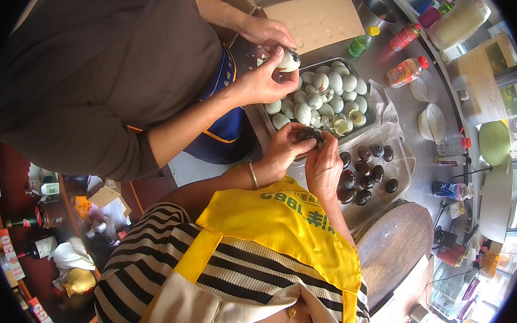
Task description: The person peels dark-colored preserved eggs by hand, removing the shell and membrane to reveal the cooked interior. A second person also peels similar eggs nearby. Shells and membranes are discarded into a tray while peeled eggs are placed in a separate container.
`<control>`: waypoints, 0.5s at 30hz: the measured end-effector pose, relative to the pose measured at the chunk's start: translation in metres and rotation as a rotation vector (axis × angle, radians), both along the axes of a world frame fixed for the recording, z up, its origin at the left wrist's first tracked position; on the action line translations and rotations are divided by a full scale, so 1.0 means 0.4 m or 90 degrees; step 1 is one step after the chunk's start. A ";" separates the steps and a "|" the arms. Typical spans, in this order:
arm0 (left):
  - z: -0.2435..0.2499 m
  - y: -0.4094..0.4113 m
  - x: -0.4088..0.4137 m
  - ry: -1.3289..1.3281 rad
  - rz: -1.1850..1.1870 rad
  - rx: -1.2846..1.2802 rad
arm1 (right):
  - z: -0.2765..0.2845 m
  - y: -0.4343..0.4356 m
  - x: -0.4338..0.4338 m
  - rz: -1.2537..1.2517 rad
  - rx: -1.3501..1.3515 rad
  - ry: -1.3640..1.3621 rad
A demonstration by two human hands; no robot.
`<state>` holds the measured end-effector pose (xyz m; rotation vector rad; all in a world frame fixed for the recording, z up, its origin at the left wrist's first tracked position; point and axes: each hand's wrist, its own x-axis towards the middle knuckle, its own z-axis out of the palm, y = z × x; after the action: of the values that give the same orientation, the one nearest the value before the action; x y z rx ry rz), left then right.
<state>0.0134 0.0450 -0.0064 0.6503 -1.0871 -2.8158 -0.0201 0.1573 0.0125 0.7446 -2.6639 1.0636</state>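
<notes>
Between the fingers of both my hands is a dark preserved egg, its shell mostly off (309, 135). My left hand (283, 150), with a bangle at the wrist, grips it from one side; my right hand (324, 166) touches it from the other. Just beyond them a metal tray (372, 111) holds pale grey-green eggs (335, 81) and broken shells (341, 124). Several dark peeled eggs (363, 169) lie in a clear plastic container (405, 180) beside my right hand.
A co-worker's hands (264, 82) hold a partly peeled egg (289, 61) at the tray's far left. Bottles (406, 72) and bowls (431, 122) stand along the metal counter. A round wooden board (395, 245) lies at right; a cardboard box (315, 18) is behind the tray.
</notes>
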 end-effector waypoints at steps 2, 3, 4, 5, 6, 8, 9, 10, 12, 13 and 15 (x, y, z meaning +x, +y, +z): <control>-0.004 -0.005 0.001 -0.004 -0.010 -0.001 | 0.001 -0.001 -0.001 -0.004 -0.015 -0.011; -0.001 -0.006 0.002 -0.003 -0.010 0.013 | 0.001 0.000 -0.002 -0.002 -0.026 -0.016; 0.003 -0.008 0.003 -0.001 -0.011 0.027 | 0.001 0.002 -0.004 0.001 -0.038 -0.020; 0.005 -0.009 0.004 0.001 -0.011 0.041 | 0.000 0.004 -0.006 0.004 -0.049 -0.025; 0.005 -0.010 0.004 0.003 -0.015 0.047 | 0.003 0.005 -0.006 0.001 -0.050 -0.028; 0.004 -0.012 0.004 0.008 -0.023 0.060 | 0.012 0.006 -0.007 -0.006 -0.052 -0.033; 0.004 -0.014 0.003 0.014 -0.032 0.064 | 0.013 0.007 -0.007 -0.006 -0.060 -0.032; 0.002 -0.016 0.003 0.021 -0.041 0.067 | 0.013 0.007 -0.008 -0.006 -0.068 -0.031; -0.001 -0.020 0.002 0.032 -0.057 0.076 | 0.012 0.009 -0.010 -0.009 -0.097 -0.034; -0.005 -0.022 0.002 0.037 -0.066 0.081 | 0.009 0.010 -0.012 -0.012 -0.118 -0.037; -0.004 -0.026 0.003 0.047 -0.079 0.093 | -0.001 0.012 -0.015 -0.020 -0.140 -0.035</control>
<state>0.0145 0.0347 -0.0079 0.5012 -0.9490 -3.0211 -0.0261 0.1623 0.0121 0.6366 -2.5365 1.3589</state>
